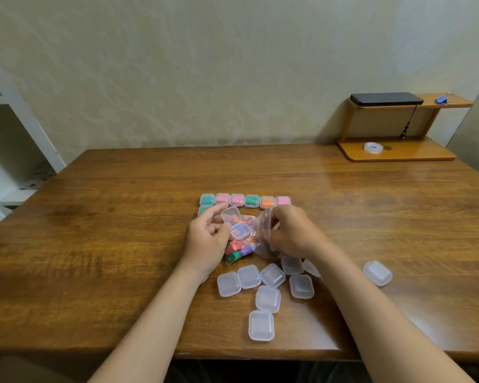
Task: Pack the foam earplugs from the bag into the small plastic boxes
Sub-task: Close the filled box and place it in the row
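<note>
My left hand [206,239] holds a small clear plastic box [237,223] with its lid open, just above a clear bag [239,251] of coloured foam earplugs. My right hand [291,233] is at the bag's crumpled opening [263,228], its fingers reaching into it. A row of several shut boxes [245,200] with coloured earplugs inside lies behind the hands, and one more filled box [203,209] starts a second row. Several empty shut boxes [267,298] lie scattered in front of the bag.
One empty box [377,272] lies apart to the right. A wooden shelf stand [396,150] at the back right carries a roll of tape [372,148] and a black device [386,98]. The table's front edge [233,353] runs below my forearms.
</note>
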`<state>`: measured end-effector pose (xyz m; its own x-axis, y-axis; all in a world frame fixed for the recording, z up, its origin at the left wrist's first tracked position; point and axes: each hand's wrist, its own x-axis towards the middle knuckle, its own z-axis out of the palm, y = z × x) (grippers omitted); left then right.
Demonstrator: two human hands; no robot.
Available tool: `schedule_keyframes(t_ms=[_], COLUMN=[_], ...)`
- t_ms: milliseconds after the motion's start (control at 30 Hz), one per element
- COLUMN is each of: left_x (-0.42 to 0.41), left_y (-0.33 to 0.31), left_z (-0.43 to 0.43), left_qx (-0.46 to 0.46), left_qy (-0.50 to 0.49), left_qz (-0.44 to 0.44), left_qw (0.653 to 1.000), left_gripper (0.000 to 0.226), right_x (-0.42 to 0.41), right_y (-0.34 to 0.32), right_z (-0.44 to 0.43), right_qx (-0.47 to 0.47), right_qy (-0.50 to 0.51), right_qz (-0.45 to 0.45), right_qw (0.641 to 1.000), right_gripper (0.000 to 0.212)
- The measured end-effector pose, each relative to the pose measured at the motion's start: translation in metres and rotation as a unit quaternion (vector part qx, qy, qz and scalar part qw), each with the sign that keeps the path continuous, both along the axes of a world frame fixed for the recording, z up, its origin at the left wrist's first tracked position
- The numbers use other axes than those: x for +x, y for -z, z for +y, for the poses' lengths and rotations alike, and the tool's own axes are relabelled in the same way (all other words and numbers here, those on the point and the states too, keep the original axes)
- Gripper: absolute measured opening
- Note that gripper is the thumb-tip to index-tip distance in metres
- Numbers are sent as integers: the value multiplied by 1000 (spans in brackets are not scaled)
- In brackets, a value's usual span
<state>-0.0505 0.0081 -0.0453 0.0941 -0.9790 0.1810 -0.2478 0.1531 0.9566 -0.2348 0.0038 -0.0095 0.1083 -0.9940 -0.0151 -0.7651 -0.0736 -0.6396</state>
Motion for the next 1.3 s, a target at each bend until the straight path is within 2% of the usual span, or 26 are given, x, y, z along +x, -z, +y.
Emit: schedule_keyframes(t_ms=[300, 433, 600, 733, 867, 967, 1033, 1133, 1300], left_x=[1, 0, 1, 2, 2, 3, 4, 4, 5], left_y=[1, 0, 0, -1, -1, -1, -1, -2, -1], left_z=[-1, 0, 1, 2, 3, 4, 5, 6, 5], left_qx=[-5, -7, -13, -15, -24, -29, -37, -53, -66], left_qy=[2, 2, 6, 11, 19, 30, 36, 41, 39], left_qz=[4, 9, 18, 28, 34, 45, 55, 70, 73], left_qw=[1000, 1000, 1000, 999, 999, 998, 997, 995, 994], left_gripper=[45, 44, 45, 45, 44, 42, 41, 40, 40], right_x=[-28, -36, -41, -40, -20, 2, 12, 19, 25], right_y=[-13, -25, -38, -42, -37, -29, -24, -18, -14], right_z=[5, 9, 12, 13, 12, 8, 7, 4, 3], right_qx=[-67, -41, -53, -81, -108, -124, -126, -130, -122], right_qy=[-9, 19, 59, 76, 41, 22, -4, -25, -18], right_qz=[-28, -119, -215, -256, -211, -83, -33, -2, 15], right_qw=[997, 992, 973, 960, 971, 989, 991, 991, 992], right_gripper=[15, 12, 5, 5, 8, 13, 16, 18, 6])
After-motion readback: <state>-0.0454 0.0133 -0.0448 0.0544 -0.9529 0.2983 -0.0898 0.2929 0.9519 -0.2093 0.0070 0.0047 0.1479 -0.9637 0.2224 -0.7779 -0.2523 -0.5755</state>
